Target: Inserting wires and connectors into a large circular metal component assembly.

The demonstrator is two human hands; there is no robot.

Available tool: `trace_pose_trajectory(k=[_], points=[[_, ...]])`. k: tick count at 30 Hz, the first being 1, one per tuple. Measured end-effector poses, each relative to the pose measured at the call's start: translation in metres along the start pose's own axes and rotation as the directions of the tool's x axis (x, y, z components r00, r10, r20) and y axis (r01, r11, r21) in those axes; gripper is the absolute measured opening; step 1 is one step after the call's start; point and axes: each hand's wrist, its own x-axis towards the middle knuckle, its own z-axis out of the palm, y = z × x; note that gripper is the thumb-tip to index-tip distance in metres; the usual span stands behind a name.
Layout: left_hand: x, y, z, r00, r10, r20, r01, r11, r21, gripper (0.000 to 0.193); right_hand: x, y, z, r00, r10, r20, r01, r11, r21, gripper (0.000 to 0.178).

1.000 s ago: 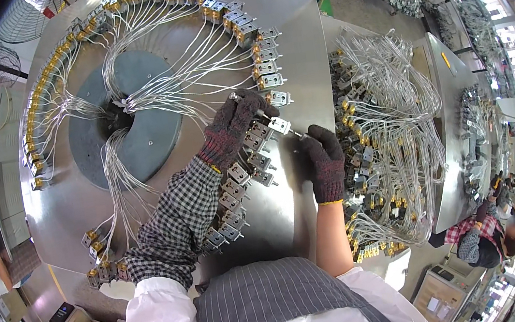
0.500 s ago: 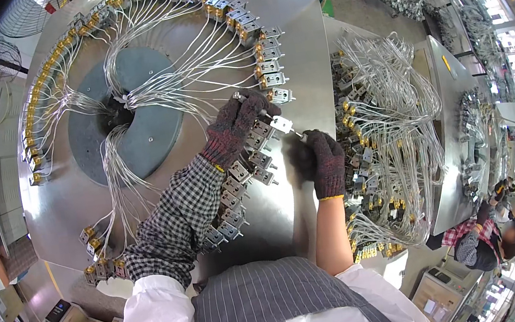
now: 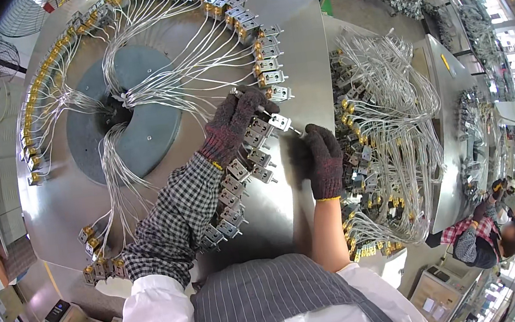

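Note:
My left hand (image 3: 234,125), in a dark knitted glove, reaches over the steel table. Its closed fingers hold a small boxy metal unit (image 3: 280,122) with a thin shaft on its right side. A small shiny end also shows at the top of this glove. My right hand (image 3: 323,161), gloved too, has its fingers pinched together at the tip of that shaft. What exactly lies between those fingertips is hidden. Below the held unit, a row of similar metal units (image 3: 239,171) runs beside my left forearm.
Gold-and-silver units with thin silvery tubes (image 3: 155,86) form an arc around the dark grey round plate (image 3: 157,125). A heap of tubed units (image 3: 390,122) lies on the right. Another person (image 3: 478,235) is at the far right.
Both hands hold nearly the same pose around the metal unit, with only a slight shift. The person at the far right has moved a little.

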Motion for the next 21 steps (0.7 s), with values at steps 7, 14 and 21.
trace_pose_trajectory(k=[7,14,21], points=[[-0.003,0.004,0.002,0.998,-0.06,-0.002,0.059,0.991,-0.118,0.035,0.007,0.015,-0.008,0.988,-0.15,0.019,0.151,0.984,-0.092,0.023],[-0.002,0.009,0.004,0.996,-0.092,-0.018,0.09,0.992,-0.092,0.033,0.004,0.009,-0.003,0.996,-0.086,0.004,0.086,0.994,-0.065,0.029],[0.0,-0.003,-0.001,1.0,-0.006,0.001,0.006,1.0,0.006,0.032,0.001,0.011,-0.001,0.989,-0.142,-0.048,0.141,0.99,-0.013,0.021]])
